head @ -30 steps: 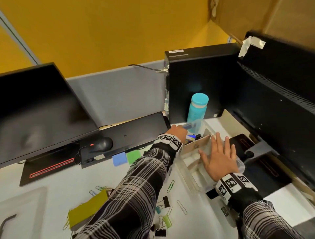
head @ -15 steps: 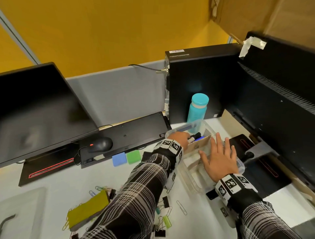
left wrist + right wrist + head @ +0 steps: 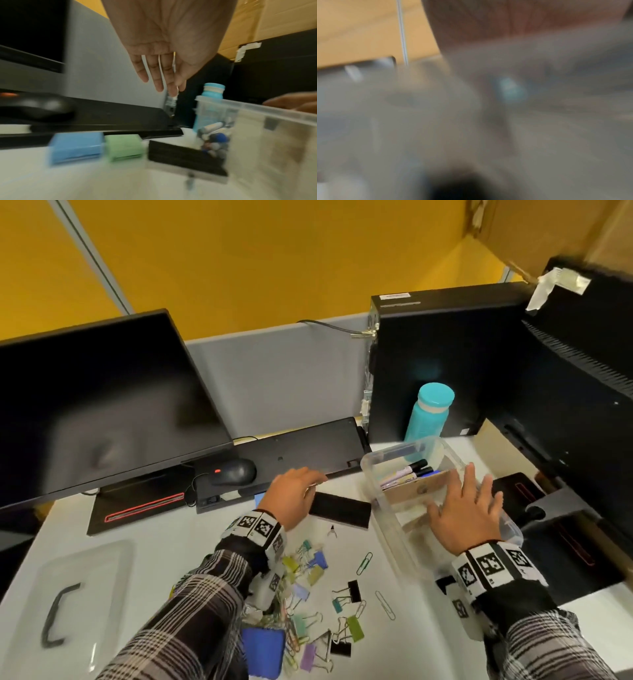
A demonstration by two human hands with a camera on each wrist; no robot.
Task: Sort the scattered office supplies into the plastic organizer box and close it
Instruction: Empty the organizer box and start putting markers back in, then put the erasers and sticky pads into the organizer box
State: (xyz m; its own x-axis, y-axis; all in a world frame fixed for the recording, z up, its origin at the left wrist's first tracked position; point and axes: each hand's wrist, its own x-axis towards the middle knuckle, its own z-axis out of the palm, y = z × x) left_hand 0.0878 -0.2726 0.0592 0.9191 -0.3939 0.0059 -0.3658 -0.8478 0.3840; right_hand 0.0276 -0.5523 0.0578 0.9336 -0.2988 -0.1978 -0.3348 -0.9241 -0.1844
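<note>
The clear plastic organizer box (image 3: 390, 535) stands open at the right of the desk. Several markers (image 3: 407, 472) lie in its back compartment behind a cardboard divider (image 3: 416, 491). My right hand (image 3: 469, 505) rests flat across the box with fingers spread. My left hand (image 3: 301, 487) hovers empty to the left of the box, fingers straight in the left wrist view (image 3: 163, 75). It hangs over a blue sticky pad (image 3: 75, 146) and a green sticky pad (image 3: 123, 146), beside a black eraser block (image 3: 339, 510). Binder clips and paper clips (image 3: 308, 594) are scattered in front of me. The right wrist view is a blur.
The box's clear lid (image 3: 68, 601) with a black handle lies at the far left. A keyboard (image 3: 298, 450) leans up behind my left hand with a mouse (image 3: 233, 470) beside it. A teal bottle (image 3: 428, 416) stands behind the box. A blue pad (image 3: 263, 648) lies near my left sleeve.
My left hand has come out of the box's back compartment and moved left over the desk, leaving the markers inside. The right hand stays on the box.
</note>
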